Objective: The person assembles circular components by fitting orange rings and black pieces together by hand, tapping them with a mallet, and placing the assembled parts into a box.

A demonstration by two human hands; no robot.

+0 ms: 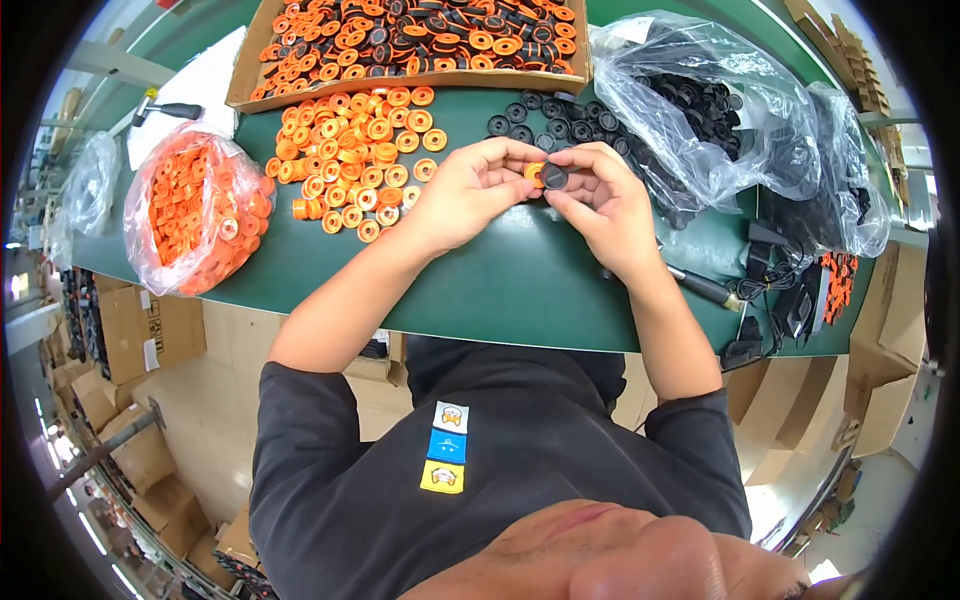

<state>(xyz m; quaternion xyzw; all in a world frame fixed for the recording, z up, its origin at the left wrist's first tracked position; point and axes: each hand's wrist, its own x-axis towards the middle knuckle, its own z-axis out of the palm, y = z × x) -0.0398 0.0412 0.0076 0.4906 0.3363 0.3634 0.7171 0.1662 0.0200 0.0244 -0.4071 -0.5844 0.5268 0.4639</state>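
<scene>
Over the green table my two hands meet, each pinching a small round part. My left hand (478,190) is closed on an orange plastic wheel (534,176). A black round cap (554,177) sits between the fingers of my right hand (603,200), its flat face showing. The two parts are side by side and look to be touching; whether they are joined I cannot tell. Left of my hands lies a pile of loose orange wheels (350,150). Several loose black caps (570,122) lie just beyond my right hand.
A cardboard tray (410,82) of orange-and-black wheels stands at the back. Clear bags hold orange wheels (200,205) at left and black caps (700,110) at right. A hammer (172,109) lies far left; a dark-handled tool (705,287) and cables (775,275) lie right.
</scene>
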